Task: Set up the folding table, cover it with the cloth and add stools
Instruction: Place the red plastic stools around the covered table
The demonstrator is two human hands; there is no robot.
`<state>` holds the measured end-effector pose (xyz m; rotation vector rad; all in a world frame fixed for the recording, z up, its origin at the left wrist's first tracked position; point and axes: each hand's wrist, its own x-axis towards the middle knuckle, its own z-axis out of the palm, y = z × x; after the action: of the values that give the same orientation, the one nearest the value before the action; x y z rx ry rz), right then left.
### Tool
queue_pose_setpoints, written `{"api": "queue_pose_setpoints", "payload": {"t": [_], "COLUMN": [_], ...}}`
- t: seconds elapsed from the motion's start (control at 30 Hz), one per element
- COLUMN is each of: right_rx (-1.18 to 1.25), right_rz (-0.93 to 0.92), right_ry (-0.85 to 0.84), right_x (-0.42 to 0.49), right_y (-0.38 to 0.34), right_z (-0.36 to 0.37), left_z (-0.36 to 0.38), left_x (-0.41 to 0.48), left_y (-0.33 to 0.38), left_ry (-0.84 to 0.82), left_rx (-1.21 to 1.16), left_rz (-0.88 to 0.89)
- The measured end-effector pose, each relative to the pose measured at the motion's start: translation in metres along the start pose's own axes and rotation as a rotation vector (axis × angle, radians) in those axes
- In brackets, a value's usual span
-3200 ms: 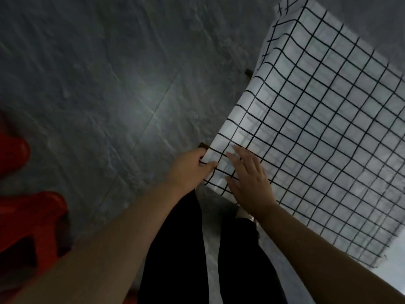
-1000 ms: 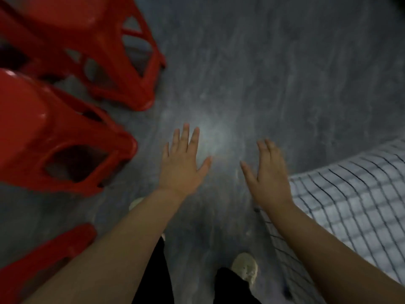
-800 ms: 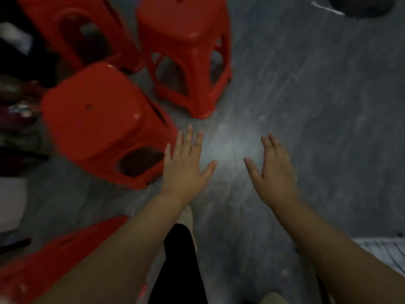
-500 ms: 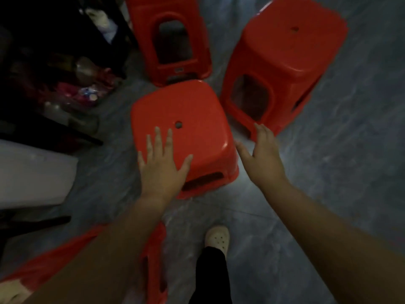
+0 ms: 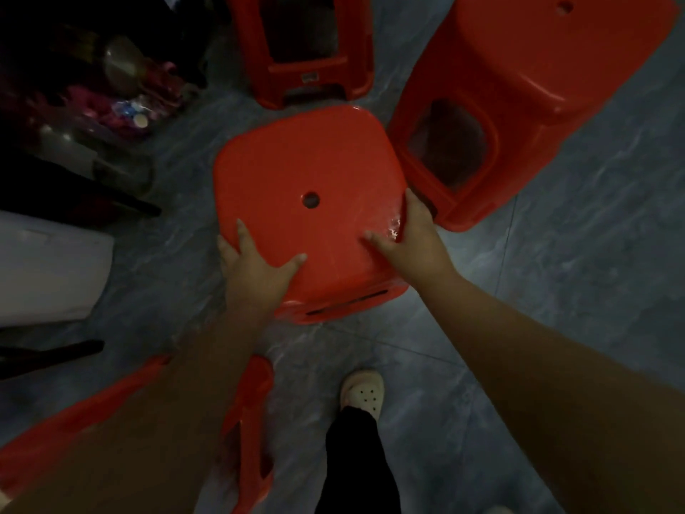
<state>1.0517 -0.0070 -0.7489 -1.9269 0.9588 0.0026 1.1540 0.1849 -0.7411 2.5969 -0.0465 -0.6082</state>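
Observation:
A red plastic stool (image 5: 307,172) with a round hole in its seat stands on the grey floor right in front of me. My left hand (image 5: 255,270) holds the seat's near left edge, thumb lying on top. My right hand (image 5: 411,237) holds the near right edge, thumb on the seat and fingers down its side. A second red stool (image 5: 519,87) stands just to the right, almost touching the first. A third red stool (image 5: 307,50) stands behind it. The table and the cloth are out of view.
Another red stool (image 5: 252,421) lies low at the bottom left beside my leg. A white container (image 5: 44,268) and dark clutter with bottles (image 5: 122,102) line the left side. My shoe (image 5: 363,396) is on the grey tiled floor (image 5: 574,291).
I turned away from the cloth-covered table toward the stools. Both hands, held open in the air before, have come down onto the nearest stool's seat and now grip its edges.

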Motion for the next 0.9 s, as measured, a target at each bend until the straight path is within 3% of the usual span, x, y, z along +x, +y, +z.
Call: {"api": "queue_pose_setpoints", "payload": {"t": [0.13, 0.27, 0.43, 0.6, 0.9], "right_rx": [0.034, 0.043, 0.011, 0.052, 0.090], "right_rz": [0.036, 0.113, 0.096, 0.341, 0.654], "right_ry": [0.166, 0.328, 0.352, 0.462, 0.662], "right_x": [-0.015, -0.047, -0.099, -0.143, -0.313], "right_y": [0.020, 0.080, 0.171, 0.266, 0.465], "right_z": [-0.016, -0.080, -0.183, -0.285, -0.459], "left_z": [0.024, 0.075, 0.158, 0.244, 0.392], "left_x": [-0.041, -0.119, -0.229, -0.354, -0.497], "left_y": [0.019, 0.058, 0.113, 0.154, 0.273], "left_ry": [-0.031, -0.103, -0.210, -0.391, -0.634], "left_rx": [0.024, 0.117, 0.159, 0.177, 0.431], "left_rz": [0.028, 0.062, 0.061, 0.141, 0.663]}}
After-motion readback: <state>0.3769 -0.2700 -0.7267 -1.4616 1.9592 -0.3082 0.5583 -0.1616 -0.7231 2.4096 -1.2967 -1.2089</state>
